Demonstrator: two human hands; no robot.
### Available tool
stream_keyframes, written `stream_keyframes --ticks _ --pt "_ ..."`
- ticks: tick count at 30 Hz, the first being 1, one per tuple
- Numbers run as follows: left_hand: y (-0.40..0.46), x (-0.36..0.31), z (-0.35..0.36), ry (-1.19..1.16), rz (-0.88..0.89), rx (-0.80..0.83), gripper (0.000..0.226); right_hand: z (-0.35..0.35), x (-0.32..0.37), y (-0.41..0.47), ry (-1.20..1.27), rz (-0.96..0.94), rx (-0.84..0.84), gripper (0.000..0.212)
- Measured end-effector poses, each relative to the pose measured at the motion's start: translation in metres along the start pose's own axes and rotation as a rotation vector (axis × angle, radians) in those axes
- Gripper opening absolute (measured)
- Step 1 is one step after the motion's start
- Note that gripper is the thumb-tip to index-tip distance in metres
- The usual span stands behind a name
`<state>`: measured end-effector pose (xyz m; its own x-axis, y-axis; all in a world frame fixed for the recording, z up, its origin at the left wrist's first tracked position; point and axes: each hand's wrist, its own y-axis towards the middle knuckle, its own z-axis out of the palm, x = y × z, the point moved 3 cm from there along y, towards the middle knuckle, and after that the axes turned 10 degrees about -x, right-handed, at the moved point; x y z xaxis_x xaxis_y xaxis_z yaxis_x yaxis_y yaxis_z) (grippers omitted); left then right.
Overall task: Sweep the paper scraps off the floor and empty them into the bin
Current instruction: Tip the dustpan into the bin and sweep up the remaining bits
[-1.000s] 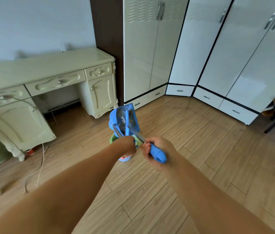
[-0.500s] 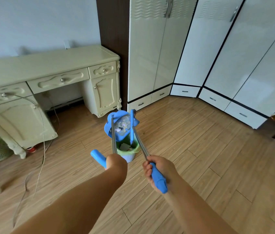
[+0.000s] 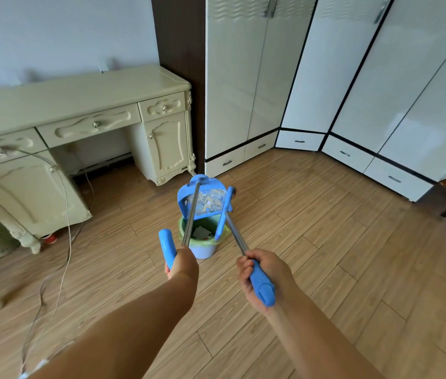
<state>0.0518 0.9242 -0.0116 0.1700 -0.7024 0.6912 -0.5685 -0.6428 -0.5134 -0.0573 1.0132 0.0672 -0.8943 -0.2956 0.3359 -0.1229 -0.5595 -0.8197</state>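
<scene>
Blue dustpan (image 3: 205, 198), tipped up over the green-lined bin (image 3: 202, 242) on the wooden floor (image 3: 325, 255), carries paper scraps (image 3: 211, 199); more lie inside the bin. My left hand (image 3: 182, 262) grips its handle, my right hand (image 3: 264, 274) clasps the broom's handle (image 3: 261, 283).

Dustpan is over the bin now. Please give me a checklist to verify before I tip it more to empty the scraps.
1. Left hand grips dustpan handle: ok.
2. Right hand grips broom handle: ok.
3. Dustpan lip over bin opening: ok, it looks so.
4. Scraps all out of the dustpan: not ok, many lie in it.
5. Broom head clear of the opening: not ok, it hangs at the rim.
6. Floor free of scraps: cannot tell.
</scene>
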Motion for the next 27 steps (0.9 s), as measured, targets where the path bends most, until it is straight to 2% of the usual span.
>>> stream_keyframes --ticks 4,10,15,20,27 --pt "-0.004 0.001 -0.005 0.080 0.026 -0.043 0.022 0.002 0.005 -0.011 0.026 0.005 0.026 0.018" --pt "-0.014 -0.031 -0.005 0.146 0.118 -0.049 0.023 0.003 0.011 -0.024 0.065 0.040 0.064 0.021" --pt "-0.018 -0.051 -0.003 0.063 0.161 -0.003 0.026 -0.014 0.004 -0.015 0.094 0.051 0.028 0.016" --pt "-0.021 -0.039 -0.002 0.070 0.117 -0.042 0.025 -0.024 0.004 -0.018 0.106 0.030 0.015 0.015" --pt "-0.020 -0.017 -0.016 -0.133 -0.040 0.037 0.029 -0.015 0.011 -0.026 0.092 0.000 0.034 0.018"
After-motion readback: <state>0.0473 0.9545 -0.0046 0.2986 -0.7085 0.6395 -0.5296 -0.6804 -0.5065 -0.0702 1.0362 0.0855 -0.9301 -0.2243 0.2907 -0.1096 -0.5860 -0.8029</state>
